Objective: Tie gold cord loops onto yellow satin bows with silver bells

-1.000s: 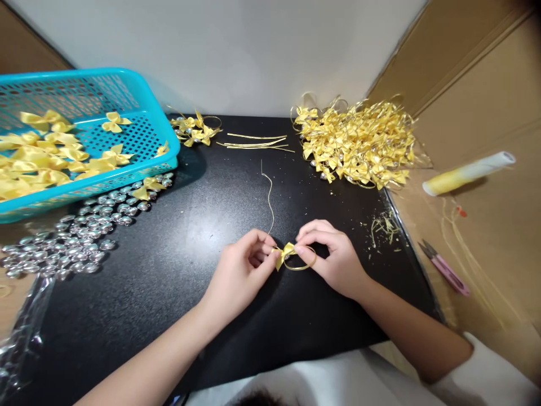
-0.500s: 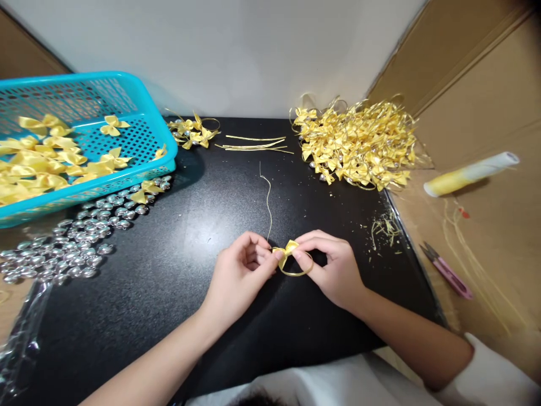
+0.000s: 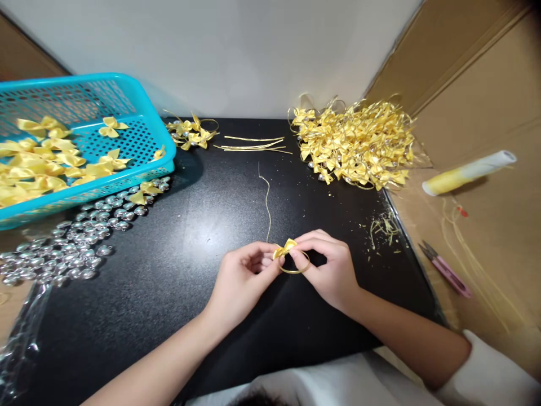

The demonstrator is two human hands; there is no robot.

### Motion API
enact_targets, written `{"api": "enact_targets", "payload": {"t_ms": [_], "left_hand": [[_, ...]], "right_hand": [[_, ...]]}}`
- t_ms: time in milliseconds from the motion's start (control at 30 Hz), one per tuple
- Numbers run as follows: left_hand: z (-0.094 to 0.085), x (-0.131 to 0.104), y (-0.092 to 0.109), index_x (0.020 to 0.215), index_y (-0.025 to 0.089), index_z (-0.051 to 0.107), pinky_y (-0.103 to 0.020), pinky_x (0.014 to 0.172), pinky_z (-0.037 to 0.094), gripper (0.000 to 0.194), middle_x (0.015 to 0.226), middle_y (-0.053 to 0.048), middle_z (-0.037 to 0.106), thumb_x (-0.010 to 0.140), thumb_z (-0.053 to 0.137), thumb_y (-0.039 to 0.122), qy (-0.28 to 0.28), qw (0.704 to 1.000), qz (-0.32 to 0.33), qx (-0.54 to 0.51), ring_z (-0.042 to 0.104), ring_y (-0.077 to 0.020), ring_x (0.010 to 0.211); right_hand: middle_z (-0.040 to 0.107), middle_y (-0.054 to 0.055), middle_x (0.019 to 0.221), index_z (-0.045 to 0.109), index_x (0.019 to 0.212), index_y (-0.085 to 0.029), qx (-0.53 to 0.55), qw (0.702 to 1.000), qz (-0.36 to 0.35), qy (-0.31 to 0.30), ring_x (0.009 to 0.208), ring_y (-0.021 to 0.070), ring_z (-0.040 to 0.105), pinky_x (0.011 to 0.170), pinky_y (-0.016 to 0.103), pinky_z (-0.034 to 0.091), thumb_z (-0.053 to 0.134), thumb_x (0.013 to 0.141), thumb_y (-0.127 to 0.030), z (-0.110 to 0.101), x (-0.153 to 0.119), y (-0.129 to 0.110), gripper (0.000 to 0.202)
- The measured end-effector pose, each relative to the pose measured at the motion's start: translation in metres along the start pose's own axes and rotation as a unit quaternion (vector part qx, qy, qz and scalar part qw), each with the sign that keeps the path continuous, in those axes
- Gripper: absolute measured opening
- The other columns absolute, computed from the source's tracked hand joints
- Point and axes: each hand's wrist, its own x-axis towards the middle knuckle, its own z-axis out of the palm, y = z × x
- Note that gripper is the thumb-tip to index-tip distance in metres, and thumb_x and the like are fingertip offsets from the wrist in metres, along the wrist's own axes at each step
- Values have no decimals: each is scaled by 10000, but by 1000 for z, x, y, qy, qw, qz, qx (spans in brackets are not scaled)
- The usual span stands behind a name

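Observation:
Between both hands, low over the black table (image 3: 236, 208), is a yellow ribbon bow (image 3: 289, 246) with a loop of gold cord (image 3: 292, 272) hanging beneath it. My left hand (image 3: 243, 279) is closed, its thumb and index finger pinching the bow's left side. On the opposite side my right hand (image 3: 332, 268) pinches the bow between thumb and index finger, beside the cord loop. A thin thread (image 3: 267, 203) runs over the table away from my left fingertips, a needle-like straight end at its far tip. The fingers hide the bow's middle.
At left stands a turquoise basket (image 3: 163, 135) of yellow bows, with silver bells (image 3: 63, 248) before it. Several gold cords (image 3: 253, 148) lie at the back. A pile of finished bows (image 3: 359, 144) is back right, near pink thread snips (image 3: 446, 270) and a thread spool (image 3: 469, 172).
The left fingers have shifted slightly and straightened along the bow, which has turned a little in the hands. The right hand keeps its pinch almost in the same place.

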Motion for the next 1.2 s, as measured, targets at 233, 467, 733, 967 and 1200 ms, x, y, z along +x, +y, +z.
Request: {"api": "enact_targets", "payload": {"t_ms": [233, 467, 733, 967, 1200], "left_hand": [[2, 0, -1, 845, 143, 739, -235, 647, 539, 179, 768, -46, 747, 729, 777, 274, 13, 1000, 4, -13, 659, -135, 662], [1, -1, -1, 829, 149, 747, -213, 644, 536, 136, 769, -40, 756, 738, 766, 248, 31, 999, 10, -16, 657, -123, 661], [1, 0, 0, 810, 149, 743, -190, 623, 525, 103, 742, -28, 744, 742, 757, 225, 23, 1000, 15, -7, 638, -106, 639], [1, -1, -5, 826, 146, 740, -191, 636, 531, 128, 762, -34, 749, 748, 760, 246, 18, 1000, 16, -7, 646, -108, 650], [2, 0, -6, 825, 154, 745, -188, 615, 516, 124, 731, -23, 736, 730, 772, 229, 20, 1000, 17, -7, 633, -104, 631]], "right_hand": [[736, 36, 753, 695, 728, -209, -8, 1000, -4, 7, 716, 174, 681, 669, 319, 553, 678, 806, -149, 1, 0, -1, 101], [730, 43, 789, 691, 741, -207, -25, 999, -22, -6, 735, 173, 686, 698, 329, 552, 659, 813, -140, -3, 1, -2, 103], [735, 70, 893, 702, 734, -203, -46, 997, -56, -8, 831, 187, 676, 749, 341, 559, 679, 795, -137, -6, 3, -2, 93], [746, 50, 818, 701, 739, -200, -14, 999, -49, -20, 775, 176, 686, 716, 330, 558, 681, 802, -124, -4, 4, 3, 101], [745, 56, 778, 706, 732, -185, -12, 999, -45, -22, 744, 172, 704, 707, 317, 546, 688, 797, -113, -4, 3, 3, 98]]}}
